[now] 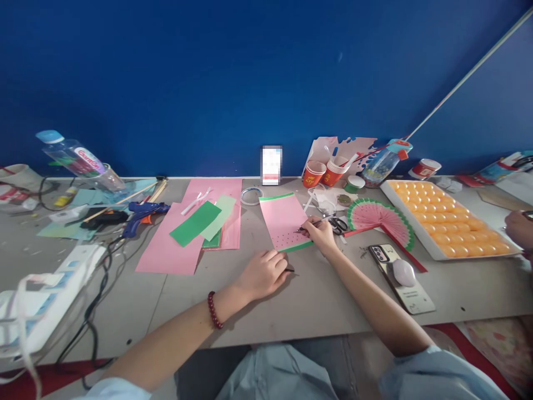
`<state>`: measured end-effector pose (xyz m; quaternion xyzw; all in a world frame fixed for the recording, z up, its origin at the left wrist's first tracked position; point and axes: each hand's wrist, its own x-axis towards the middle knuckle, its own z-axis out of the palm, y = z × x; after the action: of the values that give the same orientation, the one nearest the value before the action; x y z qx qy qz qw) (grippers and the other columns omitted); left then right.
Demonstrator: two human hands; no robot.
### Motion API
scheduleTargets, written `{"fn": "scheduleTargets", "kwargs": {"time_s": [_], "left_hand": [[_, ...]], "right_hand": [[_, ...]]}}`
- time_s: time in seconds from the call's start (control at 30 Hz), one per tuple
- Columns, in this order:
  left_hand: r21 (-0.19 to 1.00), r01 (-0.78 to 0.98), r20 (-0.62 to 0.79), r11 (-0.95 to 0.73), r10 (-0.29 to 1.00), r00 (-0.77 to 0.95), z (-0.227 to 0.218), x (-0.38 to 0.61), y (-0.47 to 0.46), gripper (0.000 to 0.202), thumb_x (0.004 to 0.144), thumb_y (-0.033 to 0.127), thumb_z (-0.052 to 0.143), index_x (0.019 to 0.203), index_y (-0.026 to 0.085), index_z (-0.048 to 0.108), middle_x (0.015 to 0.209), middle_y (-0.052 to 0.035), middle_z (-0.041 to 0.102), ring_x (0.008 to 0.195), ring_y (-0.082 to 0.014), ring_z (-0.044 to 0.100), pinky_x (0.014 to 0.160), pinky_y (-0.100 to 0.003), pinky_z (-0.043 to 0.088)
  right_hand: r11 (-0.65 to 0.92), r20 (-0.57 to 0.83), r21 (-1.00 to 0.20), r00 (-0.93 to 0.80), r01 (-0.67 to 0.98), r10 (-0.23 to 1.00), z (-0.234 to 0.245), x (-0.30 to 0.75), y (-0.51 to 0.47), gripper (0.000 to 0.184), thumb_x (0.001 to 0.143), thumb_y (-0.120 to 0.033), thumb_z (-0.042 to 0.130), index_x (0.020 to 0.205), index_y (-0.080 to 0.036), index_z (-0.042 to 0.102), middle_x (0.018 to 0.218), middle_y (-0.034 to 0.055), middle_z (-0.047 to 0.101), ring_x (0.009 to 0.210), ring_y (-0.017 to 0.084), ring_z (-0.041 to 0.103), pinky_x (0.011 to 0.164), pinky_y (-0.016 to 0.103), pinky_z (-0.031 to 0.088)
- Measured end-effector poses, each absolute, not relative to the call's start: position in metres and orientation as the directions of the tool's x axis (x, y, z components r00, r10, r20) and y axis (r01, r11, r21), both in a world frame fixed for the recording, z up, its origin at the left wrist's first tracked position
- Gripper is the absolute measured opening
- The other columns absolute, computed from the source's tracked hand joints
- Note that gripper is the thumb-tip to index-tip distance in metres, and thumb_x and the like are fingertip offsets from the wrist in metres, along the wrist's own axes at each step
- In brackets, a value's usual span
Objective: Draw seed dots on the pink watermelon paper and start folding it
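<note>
Dots (287, 239) mark the lower part of the green-edged pink sheet (283, 214) on the desk (325, 303); the rest is unmarked. The right hand (318, 233) pinches a pen (298, 230) there; the left hand (264, 273) lies at the near edge, its hold on a dark slim item (290, 270) unclear.

Sheet (283, 214) lies straight before me, my right hand (320, 233) over its right edge, my left hand (266, 273) by its near edge. Left of it: overlapping papers (160, 247), then glue gun (138, 219); power strip (62, 294) nearer, far left. Behind, to the right: cups (314, 175). Right: scissors (339, 225), fan (377, 214), tray (431, 247). Phone (414, 300) before fan, small case (403, 273) on it.
</note>
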<state>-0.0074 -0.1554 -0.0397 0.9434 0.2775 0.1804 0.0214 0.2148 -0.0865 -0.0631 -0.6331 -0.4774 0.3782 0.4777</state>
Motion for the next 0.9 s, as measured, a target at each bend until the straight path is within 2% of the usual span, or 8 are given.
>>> {"fn": "scheduleTargets", "kwargs": {"time_s": [0.5, 0.73, 0.9], "left_hand": [[0.147, 0.514, 0.337, -0.845, 0.531, 0.778, -0.0411, -0.0076, -0.155, 0.014, 0.094, 0.025, 0.044, 0.088, 0.017, 0.053, 0.093, -0.0069, 0.063, 0.088, -0.0206, 0.058, 0.072, -0.033, 0.047], [0.151, 0.517, 0.335, -0.843, 0.536, 0.775, -0.0421, -0.0073, -0.1552, 0.016, 0.095, 0.026, 0.043, 0.088, 0.016, 0.054, 0.093, -0.0067, 0.064, 0.089, -0.0209, 0.058, 0.072, -0.033, 0.047], [0.162, 0.52, 0.326, -0.839, 0.542, 0.774, -0.0413, -0.0075, -0.1548, 0.017, 0.095, 0.027, 0.043, 0.088, 0.017, 0.054, 0.092, -0.0069, 0.064, 0.089, -0.021, 0.058, 0.073, -0.033, 0.048]], "right_hand": [[-0.083, -0.011, -0.963, 0.271, 0.256, 0.963, -0.0619, 0.2142, -0.0868, 0.013, 0.064, -0.027, 0.058, 0.055, -0.018, 0.057, 0.047, -0.0011, 0.06, 0.047, 0.013, 0.053, 0.044, 0.021, 0.037], [-0.087, -0.037, -0.987, 0.332, 0.137, 0.943, -0.0593, 0.2174, -0.0834, 0.013, 0.061, -0.026, 0.058, 0.051, -0.018, 0.054, 0.041, -0.0035, 0.053, 0.043, 0.012, 0.051, 0.044, 0.022, 0.039], [-0.087, -0.035, -0.985, 0.322, 0.15, 0.946, -0.0589, 0.2187, -0.0825, 0.014, 0.061, -0.027, 0.057, 0.05, -0.018, 0.053, 0.041, -0.0038, 0.053, 0.043, 0.012, 0.05, 0.044, 0.022, 0.038]]}}
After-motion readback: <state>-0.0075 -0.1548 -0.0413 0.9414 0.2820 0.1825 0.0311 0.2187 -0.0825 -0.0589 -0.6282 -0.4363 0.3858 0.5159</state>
